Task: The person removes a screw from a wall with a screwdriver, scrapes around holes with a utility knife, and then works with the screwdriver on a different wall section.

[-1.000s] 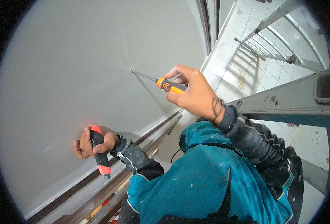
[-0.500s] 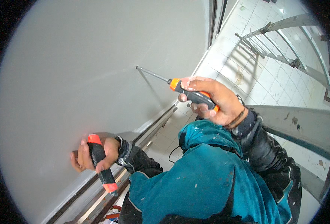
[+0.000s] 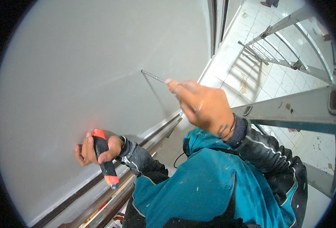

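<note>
My right hand is closed around a screwdriver, its back turned up and covering most of the handle. The screwdriver's metal shaft runs up to the left, its tip at a small dark spot on the grey wall. Whether that spot is a screw or a hole I cannot tell. Lower left, my left hand grips a black tool with red-orange ends, kind unclear. The fingers of that hand rest close against the wall.
A metal ladder stands on the white tiled floor at the upper right. A broad grey metal beam crosses beside my right arm. Dark-edged rails run along the wall's lower edge. At the top right, a person's foot shows.
My right hand has turned over on the screwdriver, from the handle showing to the back of the hand covering it. The left hand has barely shifted with its tool.
</note>
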Demonstrator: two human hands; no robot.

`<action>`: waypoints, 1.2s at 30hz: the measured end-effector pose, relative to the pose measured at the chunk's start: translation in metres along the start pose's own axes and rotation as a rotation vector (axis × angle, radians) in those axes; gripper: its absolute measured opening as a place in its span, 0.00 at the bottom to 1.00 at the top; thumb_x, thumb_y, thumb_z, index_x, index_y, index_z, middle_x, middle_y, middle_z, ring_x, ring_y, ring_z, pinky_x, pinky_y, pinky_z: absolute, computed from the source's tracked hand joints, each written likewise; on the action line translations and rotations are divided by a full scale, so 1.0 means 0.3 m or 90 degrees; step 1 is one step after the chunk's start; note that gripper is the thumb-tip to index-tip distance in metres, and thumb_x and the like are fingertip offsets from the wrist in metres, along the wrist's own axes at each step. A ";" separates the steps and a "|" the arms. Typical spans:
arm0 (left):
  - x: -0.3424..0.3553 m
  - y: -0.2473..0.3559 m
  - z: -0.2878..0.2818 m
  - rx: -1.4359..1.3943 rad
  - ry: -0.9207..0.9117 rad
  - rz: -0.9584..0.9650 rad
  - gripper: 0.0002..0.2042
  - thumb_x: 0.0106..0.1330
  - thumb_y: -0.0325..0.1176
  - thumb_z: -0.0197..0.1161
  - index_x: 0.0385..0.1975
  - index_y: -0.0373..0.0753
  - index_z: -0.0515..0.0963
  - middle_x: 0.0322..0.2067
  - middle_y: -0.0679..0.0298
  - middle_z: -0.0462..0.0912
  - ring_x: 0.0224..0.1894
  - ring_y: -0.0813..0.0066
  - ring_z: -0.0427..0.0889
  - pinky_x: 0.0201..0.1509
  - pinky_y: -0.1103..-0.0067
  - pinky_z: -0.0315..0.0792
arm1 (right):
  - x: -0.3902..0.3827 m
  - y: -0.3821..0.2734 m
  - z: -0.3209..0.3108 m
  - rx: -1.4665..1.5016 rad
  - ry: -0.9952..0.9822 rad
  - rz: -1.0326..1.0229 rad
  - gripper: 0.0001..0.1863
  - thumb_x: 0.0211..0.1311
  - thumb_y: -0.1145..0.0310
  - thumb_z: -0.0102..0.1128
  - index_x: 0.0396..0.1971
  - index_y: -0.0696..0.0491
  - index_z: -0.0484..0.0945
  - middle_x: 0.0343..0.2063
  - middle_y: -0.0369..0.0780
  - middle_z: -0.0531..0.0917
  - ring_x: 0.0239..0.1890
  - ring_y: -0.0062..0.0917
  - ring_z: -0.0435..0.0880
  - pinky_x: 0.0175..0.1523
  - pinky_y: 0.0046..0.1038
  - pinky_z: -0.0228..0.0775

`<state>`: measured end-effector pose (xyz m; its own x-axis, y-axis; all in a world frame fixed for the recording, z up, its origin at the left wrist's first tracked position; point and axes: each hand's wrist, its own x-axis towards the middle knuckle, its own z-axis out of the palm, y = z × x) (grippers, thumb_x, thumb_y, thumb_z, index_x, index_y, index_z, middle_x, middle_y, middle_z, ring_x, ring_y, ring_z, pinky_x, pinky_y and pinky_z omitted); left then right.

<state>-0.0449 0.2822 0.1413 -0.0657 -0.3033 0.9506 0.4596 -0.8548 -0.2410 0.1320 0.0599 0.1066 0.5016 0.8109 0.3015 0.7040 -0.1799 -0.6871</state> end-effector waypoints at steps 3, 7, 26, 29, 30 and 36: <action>0.012 0.004 -0.018 0.017 -0.020 0.020 0.27 0.74 0.46 0.31 0.22 0.40 0.76 0.16 0.62 0.76 0.34 0.63 0.73 0.48 0.64 0.67 | 0.004 -0.018 -0.011 -0.114 -0.066 -0.011 0.26 0.54 0.72 0.61 0.56 0.42 0.74 0.29 0.41 0.78 0.22 0.31 0.80 0.24 0.32 0.72; 0.009 -0.006 -0.037 -0.005 -0.002 0.059 0.29 0.75 0.47 0.27 0.23 0.40 0.75 0.14 0.62 0.74 0.29 0.66 0.72 0.48 0.63 0.67 | 0.032 -0.040 -0.064 0.050 -0.148 0.105 0.22 0.55 0.73 0.57 0.52 0.44 0.76 0.25 0.44 0.80 0.24 0.37 0.82 0.25 0.34 0.72; 0.017 -0.001 -0.027 0.031 -0.077 0.080 0.28 0.75 0.46 0.27 0.25 0.41 0.75 0.15 0.63 0.75 0.25 0.70 0.73 0.52 0.64 0.65 | 0.087 -0.020 -0.060 -0.067 -0.216 0.031 0.23 0.54 0.76 0.60 0.53 0.50 0.77 0.25 0.43 0.81 0.17 0.27 0.80 0.22 0.25 0.72; 0.033 0.021 -0.025 0.020 -0.059 0.091 0.28 0.76 0.46 0.27 0.25 0.41 0.75 0.14 0.63 0.74 0.22 0.70 0.72 0.51 0.64 0.66 | 0.099 0.015 -0.057 0.276 -0.162 0.183 0.15 0.58 0.72 0.59 0.46 0.54 0.81 0.23 0.46 0.82 0.17 0.28 0.79 0.24 0.30 0.69; 0.021 0.007 -0.033 0.007 -0.056 0.091 0.28 0.76 0.46 0.27 0.25 0.40 0.74 0.14 0.64 0.73 0.23 0.70 0.72 0.51 0.64 0.66 | 0.114 0.036 -0.077 0.388 -0.209 0.285 0.13 0.59 0.70 0.59 0.44 0.55 0.82 0.22 0.45 0.83 0.19 0.23 0.78 0.24 0.29 0.68; 0.003 0.022 -0.007 -0.013 -0.078 0.057 0.27 0.75 0.46 0.28 0.26 0.41 0.75 0.14 0.65 0.74 0.24 0.70 0.73 0.52 0.64 0.65 | 0.120 0.042 -0.063 0.537 -0.266 0.386 0.16 0.59 0.66 0.62 0.46 0.56 0.81 0.25 0.44 0.84 0.26 0.17 0.78 0.30 0.28 0.70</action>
<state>-0.0437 0.2755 0.1403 0.0843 -0.3266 0.9414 0.4410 -0.8350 -0.3292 0.1686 0.0763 0.1213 0.3255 0.8689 -0.3728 -0.2456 -0.3031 -0.9208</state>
